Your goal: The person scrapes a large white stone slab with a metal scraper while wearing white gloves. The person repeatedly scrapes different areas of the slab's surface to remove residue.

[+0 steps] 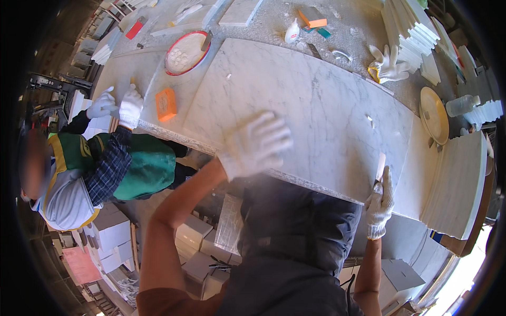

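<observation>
Person stands at the dusty tabletop (350,31), a grey-veined white slab (316,100) lying flat on it right in front of the body, near edge at the waist. Left grip (255,145), white-gloved, is over the slab's near edge, left of middle; motion-blurred, palm down, fingers straight and slightly spread, so open. Can't tell if it touches the slab. Right grip (379,205), also gloved, is at the slab's near right corner, closed on a thin pale strip (380,164) that sticks up past the thumb; its exact kind is unclear. Small white bits (370,121) lie on the slab.

Left of the slab: an orange block (166,104), and beyond it a red-rimmed bowl (167,59) of white stuff. Far side: a white bottle (292,31), and loose gloves (389,64) near the right. Right: a yellow dish (433,116), a clear bottle (463,105) just beside it, stacked slabs (458,184) nearer. Co-worker (100,168) at left, green apron, white gloves, both hands near the tabletop's edge.
</observation>
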The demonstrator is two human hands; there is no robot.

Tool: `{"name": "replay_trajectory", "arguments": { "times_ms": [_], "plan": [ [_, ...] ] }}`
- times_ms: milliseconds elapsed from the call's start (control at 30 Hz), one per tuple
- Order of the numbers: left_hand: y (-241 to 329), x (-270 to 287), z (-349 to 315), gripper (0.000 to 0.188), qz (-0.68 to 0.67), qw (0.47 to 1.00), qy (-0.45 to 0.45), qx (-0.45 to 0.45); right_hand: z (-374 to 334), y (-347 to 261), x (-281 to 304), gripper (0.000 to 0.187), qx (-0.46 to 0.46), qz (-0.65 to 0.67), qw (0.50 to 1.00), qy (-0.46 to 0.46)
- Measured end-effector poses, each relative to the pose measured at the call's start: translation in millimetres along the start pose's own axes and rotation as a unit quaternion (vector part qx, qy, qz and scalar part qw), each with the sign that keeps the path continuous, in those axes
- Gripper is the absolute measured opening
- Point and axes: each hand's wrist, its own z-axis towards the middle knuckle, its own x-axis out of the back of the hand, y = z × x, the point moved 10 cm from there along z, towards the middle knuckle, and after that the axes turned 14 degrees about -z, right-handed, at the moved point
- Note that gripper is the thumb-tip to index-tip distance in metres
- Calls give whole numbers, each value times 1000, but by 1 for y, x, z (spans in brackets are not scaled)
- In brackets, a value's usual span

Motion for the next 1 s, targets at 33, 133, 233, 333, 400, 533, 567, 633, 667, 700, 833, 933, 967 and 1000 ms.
{"name": "replay_trajectory", "arguments": {
  "times_ms": [33, 133, 233, 333, 400, 533, 567, 633, 667, 700, 833, 933, 967, 1000],
  "plan": [
    [-25, 18, 6, 52, 74, 996, 53, 3, -4, 4, 3, 57, -16, 0, 1000, 14],
    [-107, 58, 0, 48, 169, 958, 158, 169, -9, 7, 2, 56, -44, -8, 999, 25],
    [-117, 64, -16, 41, 105, 957, 211, 167, -11, 7, -1, 54, -50, -30, 998, 38],
    [-96, 53, -34, 32, 54, 963, 211, 161, -12, 2, -4, 48, -18, -73, 996, 50],
    [-82, 53, -46, 29, -6, 952, 259, 163, -12, 3, -5, 42, -14, -120, 991, 57],
    [-60, 50, -42, 40, -25, 959, 257, 118, -14, 1, -7, 31, -9, -132, 989, 69],
    [-54, 47, -36, 43, -12, 965, 242, 98, -15, -2, -7, 29, 3, -141, 987, 81],
    [-50, 39, -20, 50, 19, 975, 201, 93, -16, -4, -7, 29, 14, -162, 982, 97],
    [-52, 33, -11, 54, 38, 978, 175, 109, -16, -3, -8, 30, 12, -173, 980, 100],
    [-54, 26, -3, 58, 59, 979, 144, 131, -17, -2, -7, 31, 9, -193, 975, 112],
    [-56, 9, 20, 69, 72, 981, 77, 163, -18, 3, -8, 32, 1, -199, 973, 114],
    [-55, 7, 21, 72, 89, 977, 64, 184, -19, 7, -6, 32, -8, -205, 972, 116],
    [-53, 7, 20, 72, 89, 976, 61, 188, -20, 9, -6, 32, -14, -204, 972, 113],
    [-51, 8, 18, 73, 83, 976, 64, 190, -20, 11, -7, 32, -20, -203, 973, 110]
  ]
}}
